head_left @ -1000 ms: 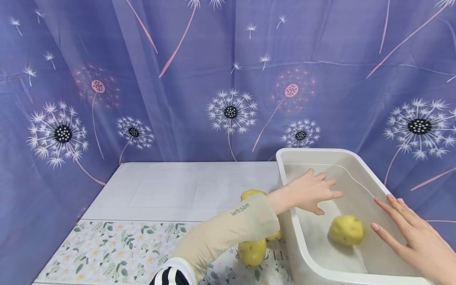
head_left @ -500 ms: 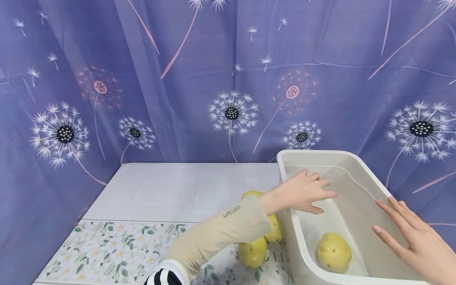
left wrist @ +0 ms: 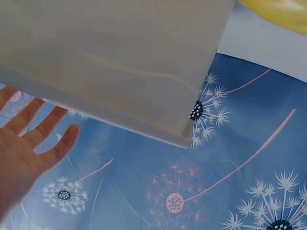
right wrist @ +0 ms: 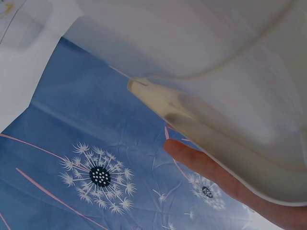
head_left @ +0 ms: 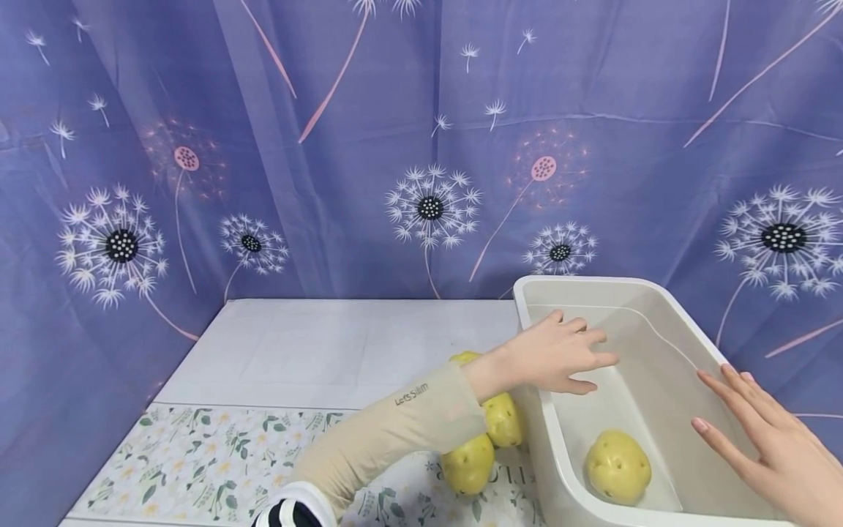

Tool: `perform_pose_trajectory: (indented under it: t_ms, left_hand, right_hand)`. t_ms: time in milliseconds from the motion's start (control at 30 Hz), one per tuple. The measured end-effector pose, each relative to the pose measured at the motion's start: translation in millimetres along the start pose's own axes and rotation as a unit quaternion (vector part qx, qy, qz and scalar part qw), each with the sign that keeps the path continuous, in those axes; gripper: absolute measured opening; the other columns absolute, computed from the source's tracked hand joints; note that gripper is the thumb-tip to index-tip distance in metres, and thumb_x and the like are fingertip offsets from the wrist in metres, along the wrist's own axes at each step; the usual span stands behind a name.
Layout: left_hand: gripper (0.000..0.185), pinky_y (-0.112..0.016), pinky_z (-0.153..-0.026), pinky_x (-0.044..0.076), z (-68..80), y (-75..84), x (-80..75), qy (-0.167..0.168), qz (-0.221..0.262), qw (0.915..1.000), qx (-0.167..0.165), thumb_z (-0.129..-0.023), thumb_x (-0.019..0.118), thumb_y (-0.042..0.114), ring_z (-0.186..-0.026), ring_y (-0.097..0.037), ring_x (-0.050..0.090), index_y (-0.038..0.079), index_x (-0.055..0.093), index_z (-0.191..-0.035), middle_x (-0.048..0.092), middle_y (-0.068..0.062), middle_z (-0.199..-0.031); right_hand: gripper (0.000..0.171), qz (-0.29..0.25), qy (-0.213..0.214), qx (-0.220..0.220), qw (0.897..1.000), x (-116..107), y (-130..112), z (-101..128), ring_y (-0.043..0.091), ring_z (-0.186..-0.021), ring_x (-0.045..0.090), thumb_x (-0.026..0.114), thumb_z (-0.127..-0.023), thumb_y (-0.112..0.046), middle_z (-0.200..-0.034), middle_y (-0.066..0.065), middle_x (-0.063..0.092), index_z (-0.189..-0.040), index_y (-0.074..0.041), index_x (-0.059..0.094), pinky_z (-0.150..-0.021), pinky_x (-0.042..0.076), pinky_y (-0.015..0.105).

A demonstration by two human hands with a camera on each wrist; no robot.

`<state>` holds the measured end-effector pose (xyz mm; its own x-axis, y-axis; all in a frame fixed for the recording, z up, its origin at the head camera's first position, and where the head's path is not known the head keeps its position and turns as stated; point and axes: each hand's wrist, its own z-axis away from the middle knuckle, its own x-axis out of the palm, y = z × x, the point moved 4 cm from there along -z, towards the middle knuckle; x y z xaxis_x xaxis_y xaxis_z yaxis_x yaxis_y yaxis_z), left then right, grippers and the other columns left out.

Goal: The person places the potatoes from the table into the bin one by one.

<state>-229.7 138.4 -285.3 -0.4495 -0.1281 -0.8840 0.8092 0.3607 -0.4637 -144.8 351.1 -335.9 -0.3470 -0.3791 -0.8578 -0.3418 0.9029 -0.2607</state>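
Observation:
A white plastic tub (head_left: 527, 293) stands at the right of the table. One yellow potato (head_left: 617, 466) lies inside it near the front end. My left hand (head_left: 566, 355) hovers over the tub's left rim with fingers straight and spread, holding nothing. My right hand (head_left: 757, 432) lies flat against the tub's right rim, also with straight fingers. One of its fingers (right wrist: 206, 165) shows under the rim in the right wrist view. Three more potatoes (head_left: 467, 465) (head_left: 503, 419) (head_left: 464, 358) sit on the table left of the tub, partly hidden by my left forearm.
A purple dandelion-print curtain (head_left: 329, 146) closes off the back and sides. The white table (head_left: 316, 351) has a floral mat (head_left: 211, 454) along its front. The left wrist view shows the tub's wall (left wrist: 120, 62) and spread fingers (left wrist: 43, 129) beside it.
The potato in the tub has rolled toward the front end and come to rest. My left hand has drawn back a little to the left. My right hand has barely moved.

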Motion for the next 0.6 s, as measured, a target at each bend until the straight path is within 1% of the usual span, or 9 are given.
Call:
perform_pose_trajectory:
  t_ms: [233, 467, 600]
  left_hand:
    - [0.041, -0.025, -0.071, 0.037, 12.0, -1.4, -7.6, 0.038, -0.017, 0.9991, -0.001, -0.089, 0.039, 0.048, -0.097, -0.009, 0.048, 0.034, 0.043, -0.127, 0.047, 0.01, -0.123]
    - [0.037, -0.023, -0.071, 0.037, 24.8, 0.4, -13.0, 0.066, -0.03, 0.9974, 0.006, -0.09, 0.036, 0.046, -0.097, -0.008, 0.049, 0.034, 0.044, -0.125, 0.05, 0.01, -0.12]
    - [0.037, -0.023, -0.07, 0.037, 32.4, 1.9, -12.8, 0.09, -0.045, 0.9948, 0.009, -0.091, 0.035, 0.046, -0.094, -0.008, 0.05, 0.032, 0.045, -0.124, 0.051, 0.01, -0.118]
  right_hand:
    - [0.065, -0.001, 0.001, -0.001, 1.0, -0.3, -0.2, 0.0, 0.021, -0.138, -0.004, 0.061, -0.082, -0.018, -0.147, 0.021, 0.014, -0.139, -0.013, 0.031, -0.109, -0.005, 0.049]
    - [0.066, 0.002, 0.006, -0.008, 1.0, -0.4, 0.7, -0.2, 0.018, -0.138, -0.004, 0.062, -0.081, -0.017, -0.147, 0.021, 0.015, -0.139, -0.012, 0.031, -0.111, -0.006, 0.043]
    - [0.066, 0.002, 0.002, -0.004, 1.0, 0.6, 1.3, 0.0, 0.019, -0.138, -0.005, 0.061, -0.082, -0.017, -0.147, 0.021, 0.014, -0.14, -0.013, 0.03, -0.11, -0.006, 0.047]
